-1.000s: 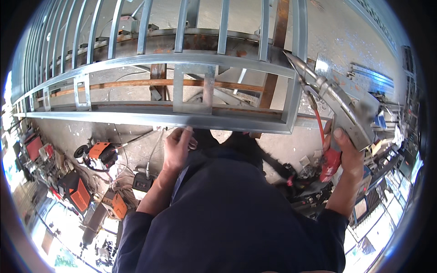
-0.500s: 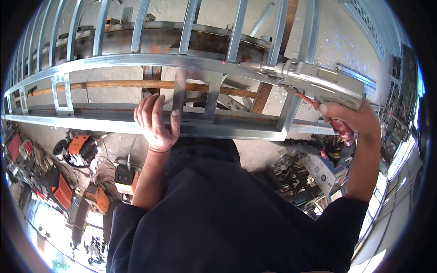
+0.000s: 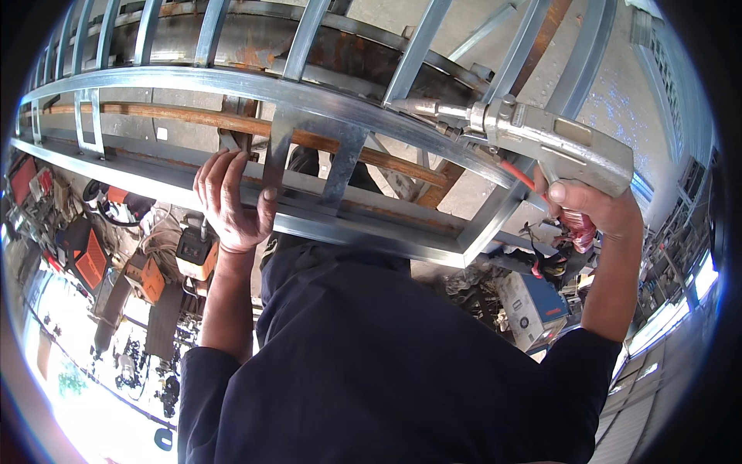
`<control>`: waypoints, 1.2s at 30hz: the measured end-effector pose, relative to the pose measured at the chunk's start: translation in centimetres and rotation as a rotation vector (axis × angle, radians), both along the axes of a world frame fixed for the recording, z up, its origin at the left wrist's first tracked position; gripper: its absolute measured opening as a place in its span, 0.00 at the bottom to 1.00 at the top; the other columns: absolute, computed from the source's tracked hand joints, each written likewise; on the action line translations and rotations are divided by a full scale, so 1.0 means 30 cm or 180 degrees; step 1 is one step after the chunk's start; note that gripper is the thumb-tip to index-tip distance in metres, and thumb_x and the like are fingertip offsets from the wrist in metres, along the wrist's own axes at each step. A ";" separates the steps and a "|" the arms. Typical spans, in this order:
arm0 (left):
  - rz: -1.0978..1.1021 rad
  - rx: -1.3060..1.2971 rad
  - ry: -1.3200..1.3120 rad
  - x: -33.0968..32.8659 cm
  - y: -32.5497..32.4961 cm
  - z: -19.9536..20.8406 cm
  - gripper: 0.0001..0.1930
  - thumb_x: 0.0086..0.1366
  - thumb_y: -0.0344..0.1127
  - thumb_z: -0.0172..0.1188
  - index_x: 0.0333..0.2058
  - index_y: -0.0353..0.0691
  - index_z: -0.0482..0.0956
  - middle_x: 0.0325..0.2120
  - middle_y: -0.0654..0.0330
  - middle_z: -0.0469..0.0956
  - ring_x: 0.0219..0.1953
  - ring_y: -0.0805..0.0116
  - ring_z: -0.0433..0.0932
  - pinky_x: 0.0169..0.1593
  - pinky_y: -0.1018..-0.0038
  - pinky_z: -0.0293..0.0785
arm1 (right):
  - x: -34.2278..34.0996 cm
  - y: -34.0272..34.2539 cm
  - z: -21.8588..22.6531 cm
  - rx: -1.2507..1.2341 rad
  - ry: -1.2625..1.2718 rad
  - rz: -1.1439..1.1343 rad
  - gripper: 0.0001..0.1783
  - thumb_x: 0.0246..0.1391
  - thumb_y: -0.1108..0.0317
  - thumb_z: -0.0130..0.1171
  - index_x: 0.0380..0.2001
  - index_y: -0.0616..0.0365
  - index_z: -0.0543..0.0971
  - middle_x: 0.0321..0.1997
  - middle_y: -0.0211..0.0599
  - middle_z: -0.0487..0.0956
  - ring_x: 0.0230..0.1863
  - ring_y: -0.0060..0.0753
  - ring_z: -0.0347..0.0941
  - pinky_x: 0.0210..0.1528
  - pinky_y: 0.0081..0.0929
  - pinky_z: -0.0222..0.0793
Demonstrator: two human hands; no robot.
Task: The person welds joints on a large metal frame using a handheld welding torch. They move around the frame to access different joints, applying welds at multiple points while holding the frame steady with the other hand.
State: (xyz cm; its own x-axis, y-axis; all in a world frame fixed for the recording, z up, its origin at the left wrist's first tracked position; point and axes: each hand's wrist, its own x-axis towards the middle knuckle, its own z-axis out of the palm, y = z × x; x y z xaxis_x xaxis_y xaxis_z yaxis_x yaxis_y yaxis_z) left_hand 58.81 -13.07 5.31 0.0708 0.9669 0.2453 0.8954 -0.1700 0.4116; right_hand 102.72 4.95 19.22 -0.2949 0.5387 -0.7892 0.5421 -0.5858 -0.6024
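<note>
A long metal frame (image 3: 325, 100) spans the view from the left edge to right of centre, its bars running away over a grey floor (image 3: 386, 15). Beyond the frame's far side lies a dark beam (image 3: 352, 58), partly hidden by those bars, while the person's dark shirt (image 3: 410, 363) fills the near side. A grey and blue machine (image 3: 529, 309) stands low on the right, past the frame's corner; orange and black boxes (image 3: 145, 278) crowd the left among cables (image 3: 158, 243).

The handheld tool (image 3: 568, 147) extends over the frame's right-hand part, covering some of it, its tip (image 3: 398, 103) at the far rail (image 3: 363, 112) where a bar joins; whether they touch I cannot tell. The right forearm (image 3: 610, 286) rises from the lower right, and the right hand (image 3: 599, 205) grasps the tool by its red grip (image 3: 578, 228), fingers curled around it. The left hand (image 3: 232, 201) lies over the near rail (image 3: 371, 237), fingers loosely extended and clutching nothing, thumb next to a flat plate (image 3: 280, 143).

The frame is smooth, shiny, square-edged tubing; rust stains mottle the beam; the tool's blocky silver body narrows to a cone, with a thin red hose (image 3: 516, 175) beneath.
</note>
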 end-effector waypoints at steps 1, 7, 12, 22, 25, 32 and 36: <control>0.0006 -0.0008 -0.0001 0.002 0.001 -0.001 0.28 0.70 0.54 0.58 0.57 0.36 0.77 0.51 0.50 0.79 0.55 0.47 0.76 0.62 0.52 0.67 | 0.000 0.005 -0.005 -0.0035 0.0064 -0.0011 0.27 0.47 0.61 0.76 0.48 0.64 0.84 0.33 0.41 0.85 0.31 0.31 0.84 0.29 0.26 0.82; 0.0056 -0.0043 -0.0002 0.004 -0.003 -0.009 0.29 0.69 0.54 0.59 0.56 0.35 0.77 0.51 0.49 0.79 0.55 0.46 0.77 0.62 0.52 0.68 | 0.007 0.026 -0.028 -0.0245 0.0270 0.0040 0.25 0.47 0.62 0.75 0.47 0.64 0.84 0.32 0.37 0.84 0.29 0.27 0.81 0.29 0.24 0.79; -0.0003 -0.0112 0.0139 0.005 -0.002 -0.002 0.30 0.72 0.53 0.55 0.58 0.30 0.75 0.52 0.44 0.78 0.55 0.43 0.76 0.62 0.52 0.69 | 0.011 0.024 -0.033 -0.0166 0.0277 0.0137 0.24 0.48 0.62 0.76 0.47 0.64 0.83 0.32 0.36 0.83 0.29 0.26 0.80 0.29 0.23 0.78; -0.0031 -0.0079 0.0228 0.002 -0.005 -0.009 0.30 0.73 0.53 0.54 0.58 0.29 0.74 0.52 0.44 0.78 0.55 0.43 0.77 0.61 0.51 0.70 | -0.007 0.025 -0.032 -0.0085 0.0307 0.0281 0.19 0.52 0.65 0.73 0.44 0.63 0.83 0.32 0.34 0.83 0.29 0.23 0.80 0.31 0.22 0.78; -0.0017 -0.0081 0.0204 0.001 -0.007 -0.011 0.30 0.73 0.54 0.54 0.57 0.29 0.75 0.52 0.44 0.78 0.55 0.43 0.77 0.61 0.51 0.70 | -0.008 0.022 -0.033 -0.0082 0.0320 0.0272 0.18 0.52 0.65 0.72 0.44 0.63 0.83 0.32 0.33 0.83 0.29 0.22 0.80 0.31 0.22 0.77; -0.0014 -0.0076 0.0182 0.000 -0.006 -0.016 0.29 0.72 0.53 0.54 0.57 0.30 0.75 0.52 0.44 0.78 0.55 0.43 0.77 0.61 0.52 0.70 | -0.004 0.001 -0.018 -0.0177 0.0208 0.0183 0.20 0.52 0.66 0.72 0.47 0.63 0.82 0.34 0.34 0.84 0.33 0.23 0.80 0.33 0.23 0.77; -0.0054 -0.0056 0.0113 -0.003 -0.008 -0.016 0.28 0.72 0.52 0.55 0.56 0.31 0.75 0.51 0.44 0.79 0.54 0.44 0.77 0.60 0.52 0.70 | 0.032 -0.074 0.018 0.0156 0.0169 -0.0038 0.29 0.50 0.56 0.72 0.49 0.65 0.79 0.32 0.37 0.80 0.28 0.26 0.77 0.29 0.25 0.73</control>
State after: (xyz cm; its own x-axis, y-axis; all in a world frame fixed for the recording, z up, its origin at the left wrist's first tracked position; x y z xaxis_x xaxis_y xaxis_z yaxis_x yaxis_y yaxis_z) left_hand 58.72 -13.30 4.85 0.0956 0.9696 0.2254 0.9066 -0.1783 0.3825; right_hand 103.68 2.74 19.74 -0.3289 0.5801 -0.7451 0.5016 -0.5612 -0.6584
